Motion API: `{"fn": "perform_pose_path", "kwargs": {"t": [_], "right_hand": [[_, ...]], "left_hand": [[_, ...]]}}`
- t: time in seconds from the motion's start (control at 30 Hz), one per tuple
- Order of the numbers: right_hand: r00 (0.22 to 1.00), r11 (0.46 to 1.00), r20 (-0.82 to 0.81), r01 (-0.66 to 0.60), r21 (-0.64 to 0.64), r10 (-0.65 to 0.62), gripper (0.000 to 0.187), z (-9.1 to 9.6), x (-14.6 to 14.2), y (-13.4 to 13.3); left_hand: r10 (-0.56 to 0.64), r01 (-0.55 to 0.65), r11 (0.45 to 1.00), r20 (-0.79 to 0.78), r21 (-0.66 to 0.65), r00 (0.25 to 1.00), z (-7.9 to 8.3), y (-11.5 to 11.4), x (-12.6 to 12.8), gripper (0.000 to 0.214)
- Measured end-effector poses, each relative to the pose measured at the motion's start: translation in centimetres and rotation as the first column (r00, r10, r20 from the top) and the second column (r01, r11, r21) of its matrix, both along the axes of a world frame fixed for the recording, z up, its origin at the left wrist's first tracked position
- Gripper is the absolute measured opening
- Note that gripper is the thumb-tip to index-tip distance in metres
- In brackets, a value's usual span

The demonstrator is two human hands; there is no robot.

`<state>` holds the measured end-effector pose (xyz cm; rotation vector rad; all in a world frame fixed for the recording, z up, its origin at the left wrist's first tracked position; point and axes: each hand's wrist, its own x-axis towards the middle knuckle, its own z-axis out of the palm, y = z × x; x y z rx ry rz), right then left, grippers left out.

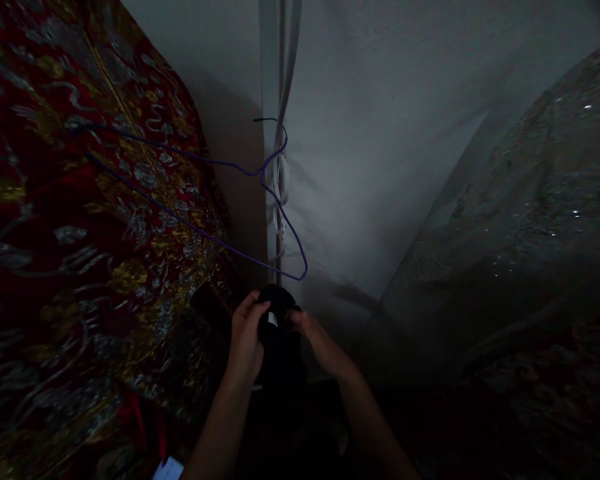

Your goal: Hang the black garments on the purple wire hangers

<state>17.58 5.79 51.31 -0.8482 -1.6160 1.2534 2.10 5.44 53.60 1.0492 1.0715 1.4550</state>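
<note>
Both of my hands are raised in front of me in dim light, gripping a black piece of cloth [279, 333] with a small white tag on it. My left hand [245, 337] pinches the cloth's left side with thumb and fingers closed on it. My right hand [320, 343] grips its right side, fingers curled on the dark fabric. Just above the cloth, a purple wire hanger [280, 220] hangs beside white cords [280, 180] that run down the wall.
A red garment embroidered in gold and silver [80, 220] hangs close on the left. A garment under a clear, sparkling plastic cover [520, 220] hangs on the right. A pale wall [380, 133] fills the middle. A white paper tag [169, 469] shows at the bottom edge.
</note>
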Motion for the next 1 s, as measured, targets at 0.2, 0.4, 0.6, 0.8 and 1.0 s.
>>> {"fn": "perform_pose_path", "kwargs": {"t": [0.2, 0.4, 0.6, 0.8, 1.0], "right_hand": [[0.995, 0.968, 0.097, -0.02, 0.252, -0.005, 0.046, 1.0, -0.8, -1.3], [0.994, 0.988, 0.103, -0.039, 0.15, 0.024, 0.031, 3.7, 0.2, -2.9], [0.954, 0.98, 0.229, -0.2, 0.004, 0.193, 0.008, 8.2, 5.2, -2.4], [0.928, 0.946, 0.251, -0.308, 0.101, 0.275, 0.013, 12.2, 5.8, -1.9], [0.706, 0.761, 0.472, -0.64, 0.107, 0.528, 0.017, 13.7, 2.7, -2.3]], "left_hand": [[0.031, 0.063, 0.963, -0.341, 0.263, 0.939, 1.4, -2.5, 0.5, 0.016], [-0.408, 0.521, 0.836, -0.441, 0.171, 0.8, 0.7, -2.5, -3.0, 0.052], [-0.789, 0.77, 0.597, -0.335, -0.224, 0.515, -4.2, -3.5, -5.0, 0.054], [-0.643, 0.651, 0.75, -0.358, -0.115, 0.678, -4.1, -4.4, -4.8, 0.055], [-0.579, 0.66, 0.75, -0.534, -0.051, 0.616, -2.9, -3.7, -3.3, 0.046]]}}
